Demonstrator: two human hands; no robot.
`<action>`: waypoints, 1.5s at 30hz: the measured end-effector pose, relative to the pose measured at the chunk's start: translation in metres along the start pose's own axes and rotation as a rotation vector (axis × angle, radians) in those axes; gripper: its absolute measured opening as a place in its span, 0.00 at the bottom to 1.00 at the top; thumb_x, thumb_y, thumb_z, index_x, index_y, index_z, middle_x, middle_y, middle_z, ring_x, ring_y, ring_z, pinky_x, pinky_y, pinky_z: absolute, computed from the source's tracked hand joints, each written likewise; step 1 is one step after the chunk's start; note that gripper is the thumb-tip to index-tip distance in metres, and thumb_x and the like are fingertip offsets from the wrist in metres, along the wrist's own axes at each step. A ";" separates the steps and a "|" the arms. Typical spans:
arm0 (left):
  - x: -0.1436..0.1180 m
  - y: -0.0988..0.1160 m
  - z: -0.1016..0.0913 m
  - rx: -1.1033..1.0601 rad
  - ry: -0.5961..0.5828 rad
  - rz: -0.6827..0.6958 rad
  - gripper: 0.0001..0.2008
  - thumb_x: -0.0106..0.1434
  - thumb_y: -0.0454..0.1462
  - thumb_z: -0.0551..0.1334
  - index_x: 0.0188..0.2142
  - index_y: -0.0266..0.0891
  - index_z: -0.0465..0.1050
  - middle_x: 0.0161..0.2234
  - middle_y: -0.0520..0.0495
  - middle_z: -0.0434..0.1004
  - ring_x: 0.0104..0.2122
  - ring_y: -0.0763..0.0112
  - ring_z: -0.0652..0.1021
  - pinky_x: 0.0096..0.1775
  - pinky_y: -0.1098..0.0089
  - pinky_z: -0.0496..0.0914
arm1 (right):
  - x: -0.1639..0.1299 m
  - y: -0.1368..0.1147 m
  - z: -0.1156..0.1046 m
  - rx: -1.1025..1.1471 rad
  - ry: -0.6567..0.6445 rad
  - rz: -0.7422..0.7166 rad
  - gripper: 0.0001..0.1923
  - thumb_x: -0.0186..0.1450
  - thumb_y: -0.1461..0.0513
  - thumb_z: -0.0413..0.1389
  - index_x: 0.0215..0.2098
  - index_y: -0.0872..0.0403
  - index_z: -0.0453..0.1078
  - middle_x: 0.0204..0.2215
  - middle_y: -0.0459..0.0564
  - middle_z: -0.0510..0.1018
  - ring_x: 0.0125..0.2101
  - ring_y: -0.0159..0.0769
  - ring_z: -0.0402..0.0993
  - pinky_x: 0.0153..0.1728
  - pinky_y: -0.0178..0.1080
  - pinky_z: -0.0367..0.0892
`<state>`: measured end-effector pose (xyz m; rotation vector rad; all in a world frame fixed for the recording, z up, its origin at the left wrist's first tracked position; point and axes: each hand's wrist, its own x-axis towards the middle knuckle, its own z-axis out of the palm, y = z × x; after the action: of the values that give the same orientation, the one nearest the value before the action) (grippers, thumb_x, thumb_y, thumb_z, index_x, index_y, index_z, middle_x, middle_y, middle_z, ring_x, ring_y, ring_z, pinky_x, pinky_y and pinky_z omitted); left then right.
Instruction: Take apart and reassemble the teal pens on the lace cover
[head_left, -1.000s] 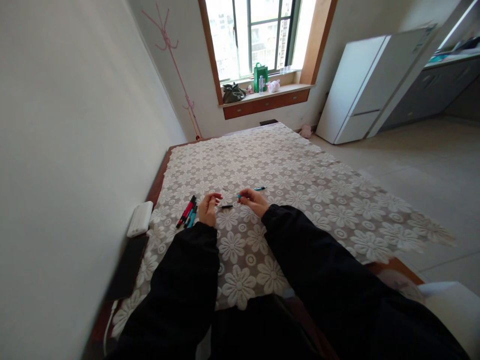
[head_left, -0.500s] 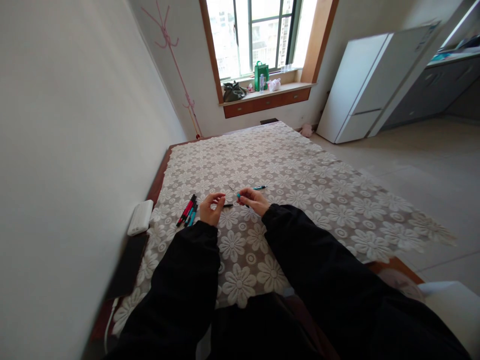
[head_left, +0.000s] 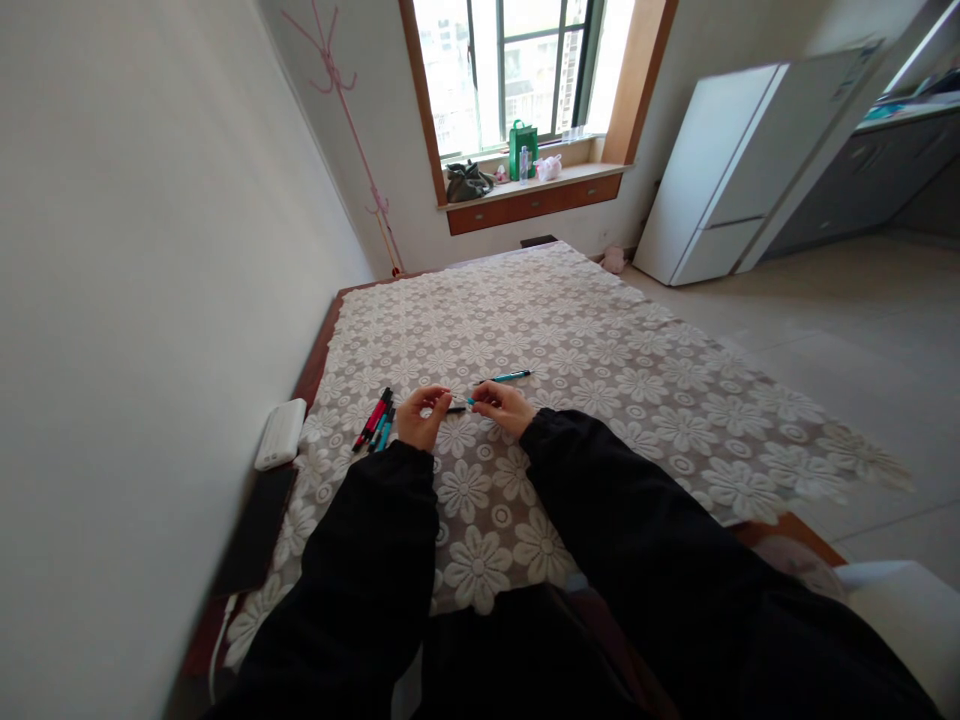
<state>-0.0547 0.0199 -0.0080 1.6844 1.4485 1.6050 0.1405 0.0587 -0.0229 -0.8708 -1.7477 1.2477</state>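
Observation:
My right hand (head_left: 505,408) pinches a small teal pen part (head_left: 471,401) between thumb and fingertips. A thin, pale sliver runs from that part toward my left hand (head_left: 421,417), whose thumb and fingers are drawn together. What the left fingertips hold, if anything, is too small to make out. Under the gap between the hands lies a short black pen piece (head_left: 456,410) on the tablecloth. Just beyond my right hand rests a teal and black pen (head_left: 511,377). Several red, teal and black pens (head_left: 375,420) lie bunched to the left of my left hand.
A flowered lace tablecloth (head_left: 480,570) covers the table. Along its left edge, by the wall, are a white power bank (head_left: 280,435) and a dark flat device (head_left: 256,530) with a white cable (head_left: 219,645). A white fridge (head_left: 739,170) stands beyond on the right.
The teal part in my right hand has turned from pointing up and away to pointing left, lower and nearer my left fingertips. More of the pen behind the right hand shows.

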 end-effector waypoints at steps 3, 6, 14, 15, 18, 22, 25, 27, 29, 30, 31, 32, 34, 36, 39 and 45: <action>0.000 -0.004 0.000 -0.010 -0.006 -0.012 0.12 0.58 0.45 0.67 0.35 0.39 0.80 0.32 0.47 0.82 0.32 0.68 0.79 0.35 0.69 0.71 | -0.001 0.002 0.001 -0.038 0.006 -0.021 0.09 0.60 0.57 0.59 0.35 0.54 0.70 0.28 0.44 0.75 0.26 0.30 0.67 0.30 0.35 0.63; 0.000 -0.008 0.001 -0.060 -0.030 -0.069 0.12 0.57 0.46 0.68 0.34 0.39 0.81 0.32 0.46 0.82 0.33 0.66 0.80 0.35 0.69 0.72 | -0.002 0.003 0.001 -0.117 0.040 -0.076 0.06 0.60 0.61 0.58 0.35 0.54 0.70 0.28 0.44 0.75 0.27 0.30 0.68 0.31 0.35 0.62; 0.001 0.004 0.004 -0.256 -0.093 -0.247 0.16 0.53 0.47 0.71 0.32 0.35 0.80 0.30 0.42 0.83 0.33 0.62 0.82 0.38 0.65 0.75 | -0.002 0.001 -0.002 -0.272 0.084 -0.140 0.03 0.61 0.64 0.56 0.35 0.53 0.70 0.27 0.45 0.76 0.29 0.31 0.68 0.34 0.35 0.62; 0.002 0.004 0.004 -0.272 -0.092 -0.262 0.17 0.52 0.47 0.71 0.32 0.35 0.81 0.30 0.42 0.83 0.32 0.63 0.82 0.38 0.65 0.75 | -0.002 0.001 -0.002 -0.247 0.074 -0.129 0.03 0.61 0.64 0.56 0.35 0.53 0.70 0.27 0.44 0.75 0.28 0.31 0.68 0.33 0.35 0.62; 0.003 0.000 0.005 -0.302 -0.059 -0.321 0.19 0.51 0.49 0.71 0.33 0.35 0.81 0.30 0.43 0.83 0.31 0.65 0.81 0.33 0.69 0.73 | -0.001 0.002 -0.001 -0.113 0.013 -0.067 0.05 0.62 0.61 0.56 0.36 0.54 0.69 0.26 0.44 0.75 0.25 0.29 0.67 0.30 0.34 0.62; 0.004 -0.008 0.006 -0.353 -0.019 -0.399 0.19 0.49 0.49 0.72 0.33 0.36 0.81 0.28 0.44 0.83 0.28 0.69 0.79 0.28 0.72 0.69 | -0.001 0.003 0.000 0.051 -0.080 0.046 0.09 0.63 0.56 0.55 0.36 0.53 0.67 0.23 0.43 0.74 0.20 0.27 0.63 0.24 0.33 0.59; 0.005 -0.008 0.006 -0.369 0.009 -0.418 0.19 0.49 0.48 0.72 0.33 0.36 0.81 0.28 0.44 0.83 0.27 0.70 0.78 0.27 0.73 0.69 | -0.001 0.003 0.001 -0.037 -0.013 -0.011 0.06 0.62 0.59 0.56 0.35 0.54 0.68 0.23 0.43 0.74 0.22 0.29 0.67 0.28 0.33 0.62; 0.005 -0.006 0.006 -0.353 0.007 -0.418 0.19 0.48 0.48 0.72 0.33 0.36 0.81 0.28 0.43 0.83 0.27 0.70 0.78 0.27 0.73 0.69 | -0.001 0.003 0.001 -0.126 0.034 -0.062 0.04 0.62 0.62 0.55 0.35 0.54 0.69 0.24 0.43 0.74 0.23 0.29 0.68 0.29 0.33 0.62; 0.004 -0.004 0.006 -0.327 -0.009 -0.411 0.19 0.49 0.49 0.72 0.33 0.36 0.81 0.28 0.43 0.83 0.27 0.69 0.79 0.28 0.72 0.69 | -0.001 0.003 0.001 -0.172 0.046 -0.085 0.03 0.61 0.64 0.55 0.35 0.54 0.69 0.23 0.43 0.75 0.23 0.29 0.67 0.28 0.33 0.61; 0.004 -0.003 0.006 -0.311 -0.015 -0.401 0.19 0.49 0.49 0.72 0.33 0.35 0.81 0.28 0.42 0.83 0.28 0.68 0.79 0.28 0.71 0.70 | -0.001 0.003 0.001 -0.178 0.046 -0.088 0.03 0.61 0.64 0.55 0.35 0.54 0.69 0.23 0.43 0.75 0.23 0.29 0.67 0.28 0.33 0.61; 0.003 -0.002 0.006 -0.295 -0.021 -0.383 0.19 0.49 0.49 0.72 0.33 0.35 0.81 0.29 0.42 0.83 0.28 0.66 0.80 0.29 0.70 0.71 | -0.001 0.003 0.001 -0.177 0.045 -0.088 0.03 0.61 0.65 0.55 0.35 0.54 0.69 0.23 0.43 0.75 0.23 0.29 0.67 0.28 0.33 0.61; 0.003 -0.002 0.006 -0.278 -0.023 -0.357 0.19 0.50 0.49 0.71 0.33 0.35 0.81 0.29 0.42 0.83 0.29 0.65 0.81 0.30 0.69 0.72 | -0.002 0.003 0.001 -0.172 0.046 -0.086 0.03 0.61 0.65 0.55 0.35 0.54 0.69 0.23 0.43 0.75 0.23 0.29 0.67 0.28 0.32 0.61; 0.001 -0.001 0.005 -0.241 -0.023 -0.290 0.18 0.51 0.49 0.71 0.33 0.36 0.81 0.29 0.42 0.83 0.31 0.63 0.81 0.34 0.67 0.73 | -0.002 0.003 0.001 -0.145 0.039 -0.077 0.03 0.61 0.64 0.55 0.35 0.54 0.69 0.23 0.43 0.75 0.24 0.29 0.69 0.28 0.33 0.62; 0.000 -0.001 0.004 -0.190 -0.012 -0.218 0.17 0.53 0.48 0.70 0.33 0.36 0.81 0.30 0.43 0.83 0.33 0.62 0.82 0.35 0.66 0.74 | -0.003 0.003 0.001 -0.091 0.021 -0.065 0.03 0.62 0.63 0.55 0.35 0.54 0.69 0.24 0.43 0.75 0.25 0.29 0.70 0.29 0.33 0.63; -0.002 -0.002 0.003 -0.077 0.027 -0.118 0.14 0.56 0.47 0.69 0.34 0.38 0.82 0.32 0.44 0.83 0.34 0.64 0.81 0.35 0.67 0.73 | -0.002 0.005 0.001 -0.001 -0.023 -0.046 0.05 0.62 0.60 0.57 0.35 0.54 0.69 0.25 0.44 0.75 0.26 0.30 0.71 0.30 0.34 0.64; -0.002 -0.001 0.004 -0.106 0.026 -0.140 0.14 0.56 0.47 0.69 0.34 0.38 0.82 0.32 0.44 0.83 0.33 0.64 0.81 0.35 0.67 0.72 | -0.001 0.009 0.002 -0.008 -0.026 -0.046 0.07 0.61 0.59 0.57 0.36 0.54 0.68 0.26 0.44 0.74 0.26 0.30 0.69 0.31 0.35 0.64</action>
<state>-0.0514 0.0199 -0.0112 1.4757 1.4339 1.6031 0.1402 0.0598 -0.0318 -0.8177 -1.7849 1.2275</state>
